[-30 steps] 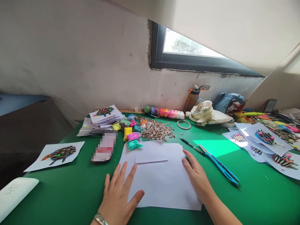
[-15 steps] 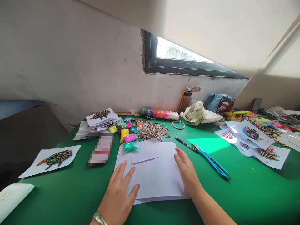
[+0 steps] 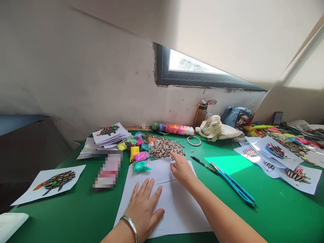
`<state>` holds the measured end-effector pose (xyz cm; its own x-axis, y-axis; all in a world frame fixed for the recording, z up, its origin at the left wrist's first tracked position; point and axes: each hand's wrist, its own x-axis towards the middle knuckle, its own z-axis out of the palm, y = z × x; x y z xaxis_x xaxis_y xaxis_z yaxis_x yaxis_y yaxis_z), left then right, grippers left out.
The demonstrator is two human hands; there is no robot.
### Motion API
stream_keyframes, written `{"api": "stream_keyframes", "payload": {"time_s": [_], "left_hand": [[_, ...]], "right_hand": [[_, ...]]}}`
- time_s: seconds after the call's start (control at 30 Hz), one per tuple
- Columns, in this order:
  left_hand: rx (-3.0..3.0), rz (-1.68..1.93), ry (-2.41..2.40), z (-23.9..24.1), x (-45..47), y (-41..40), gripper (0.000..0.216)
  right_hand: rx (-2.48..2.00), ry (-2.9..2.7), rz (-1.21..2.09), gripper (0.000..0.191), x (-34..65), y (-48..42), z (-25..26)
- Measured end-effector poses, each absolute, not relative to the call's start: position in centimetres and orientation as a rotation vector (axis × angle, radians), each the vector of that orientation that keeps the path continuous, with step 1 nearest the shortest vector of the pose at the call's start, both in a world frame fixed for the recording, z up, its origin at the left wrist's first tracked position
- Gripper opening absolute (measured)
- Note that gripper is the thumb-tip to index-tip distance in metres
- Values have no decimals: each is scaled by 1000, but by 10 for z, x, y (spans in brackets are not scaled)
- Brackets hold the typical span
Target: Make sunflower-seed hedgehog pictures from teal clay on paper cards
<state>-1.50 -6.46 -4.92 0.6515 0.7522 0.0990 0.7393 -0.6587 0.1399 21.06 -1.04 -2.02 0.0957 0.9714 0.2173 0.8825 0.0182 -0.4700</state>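
Observation:
A stack of white paper sheets lies on the green table in front of me. My left hand, with a silver bracelet, rests flat on the paper, fingers spread. My right hand reaches across to the far edge of the sheets, fingers curled at the paper's top edge, close to a pile of striped sunflower seeds. Whether its fingers pinch a sheet is not visible. Small bags of coloured clay lie just left of that hand.
A blue utility knife and a black pen lie to the right. Seed-hedgehog pictures sit at left and right. A row of clay tubs, a tape ring, a bottle and a cloth bag line the wall.
My right hand moved from the paper's right edge up and left to its far edge near the seeds. My left hand slid right, further onto the sheets.

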Motion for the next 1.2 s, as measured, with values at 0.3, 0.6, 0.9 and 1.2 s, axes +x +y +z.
{"api": "stream_keyframes", "payload": {"time_s": [0.3, 0.6, 0.9, 1.2], "left_hand": [[2937, 434, 1257, -73, -19, -65, 60], [3058, 529, 1253, -67, -19, -69, 71], [3074, 387, 1125, -64, -16, -72, 60], [2969, 161, 1060, -50, -4, -77, 59]], "right_hand": [[-1890, -1848, 64, 23, 206, 2, -25], [-1797, -1670, 440, 26, 215, -26, -18], [-1857, -1719, 581, 30, 224, -55, -26], [-2038, -1833, 310, 24, 214, -51, -25]]}}
